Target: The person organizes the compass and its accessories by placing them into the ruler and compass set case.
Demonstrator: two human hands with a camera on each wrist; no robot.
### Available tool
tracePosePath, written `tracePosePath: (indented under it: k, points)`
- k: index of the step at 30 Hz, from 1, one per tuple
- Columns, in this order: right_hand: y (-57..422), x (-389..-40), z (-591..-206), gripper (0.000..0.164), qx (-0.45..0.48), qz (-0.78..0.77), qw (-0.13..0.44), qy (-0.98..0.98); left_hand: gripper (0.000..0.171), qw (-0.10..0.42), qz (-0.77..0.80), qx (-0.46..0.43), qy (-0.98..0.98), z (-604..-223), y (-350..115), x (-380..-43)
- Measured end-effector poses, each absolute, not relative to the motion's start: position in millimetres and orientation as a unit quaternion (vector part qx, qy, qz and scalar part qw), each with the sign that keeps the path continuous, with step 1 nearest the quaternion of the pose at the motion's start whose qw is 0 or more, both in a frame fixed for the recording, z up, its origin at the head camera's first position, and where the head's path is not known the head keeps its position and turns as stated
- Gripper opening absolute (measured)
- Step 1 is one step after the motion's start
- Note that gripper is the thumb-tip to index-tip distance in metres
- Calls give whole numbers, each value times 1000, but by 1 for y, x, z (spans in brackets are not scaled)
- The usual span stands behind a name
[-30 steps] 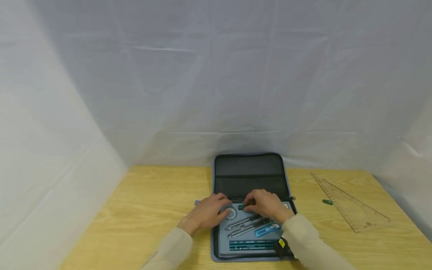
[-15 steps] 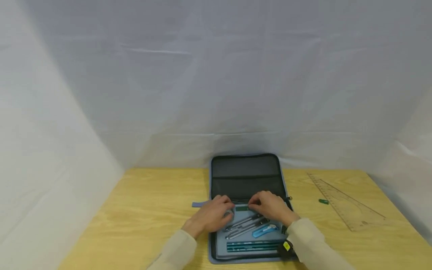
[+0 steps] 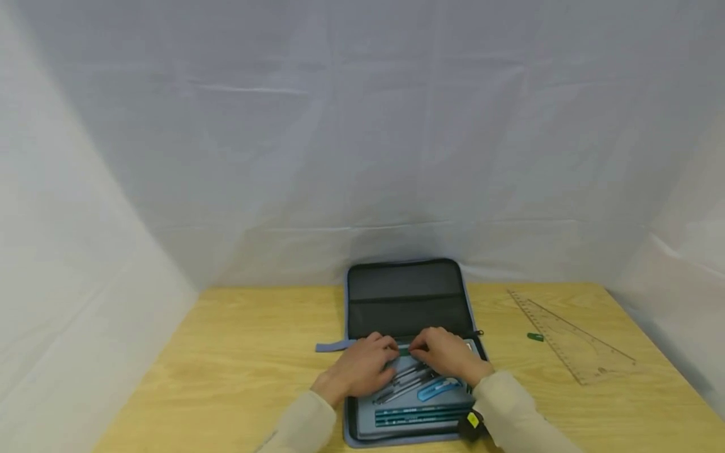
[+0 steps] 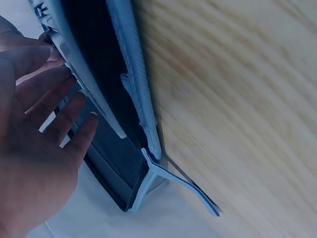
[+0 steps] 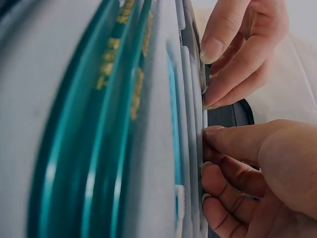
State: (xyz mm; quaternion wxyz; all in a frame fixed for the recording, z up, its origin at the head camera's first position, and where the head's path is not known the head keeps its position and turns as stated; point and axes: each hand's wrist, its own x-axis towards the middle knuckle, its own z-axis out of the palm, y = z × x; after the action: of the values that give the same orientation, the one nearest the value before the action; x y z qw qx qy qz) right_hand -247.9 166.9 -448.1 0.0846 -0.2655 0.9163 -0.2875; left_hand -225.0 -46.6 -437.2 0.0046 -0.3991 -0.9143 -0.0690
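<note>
An unzipped drawing-set case [image 3: 410,296] stands with its lid up, its grey tray [image 3: 368,428] facing me. In the tray's top slot lies a small green piece [image 3: 403,352], mostly hidden between my hands. My right hand [image 3: 447,353] pinches its right end, thumb and fingers curled down to the tray. My left hand [image 3: 362,365] rests over the tray's upper left, fingers [image 4: 62,119] fairly straight along the tray edge. Below the hands sit metal compasses [image 3: 399,387], a light-blue cutter [image 3: 438,389] and dark green pencils [image 3: 419,415].
Right of the case lie clear set squares [image 3: 578,340] and another small green piece [image 3: 535,337] on the wooden table [image 3: 255,327]. A blue fabric tab [image 3: 333,346] sticks out left of the case. White sheeting [image 3: 283,157] walls off the back and sides.
My left hand has moved right, now covering the round white dial in the tray. My right hand stays at the green piece's end, and less of that piece shows. The view has shifted slightly.
</note>
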Motion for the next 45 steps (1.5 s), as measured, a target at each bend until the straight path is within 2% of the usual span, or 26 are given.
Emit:
tracePosePath:
  k: [8,14,22,27,37,45]
  points:
    - [167,-248,-446,12,-252,-291,79,919,25,2,-54,-404,-913,-431,-43,-227]
    - [163,-250,-448,15,-289,-309,89,902,25,0,-35,-395,-918,-431,-43,-228]
    - [171,-250,-450,17,-296,-321,73,896,26,7,-54,-401,-914,-428,-45,-232]
    - [181,-249,-448,18,-272,-351,68,893,26,32,-58,-404,-912,-425,-45,-236]
    - [204,-248,-448,14,-260,-341,-10,903,30,2,-74,-395,-916,-420,-40,-242]
    - [225,-246,-446,12,-202,-322,-61,923,30,13,-90,-409,-908,-423,-33,-244]
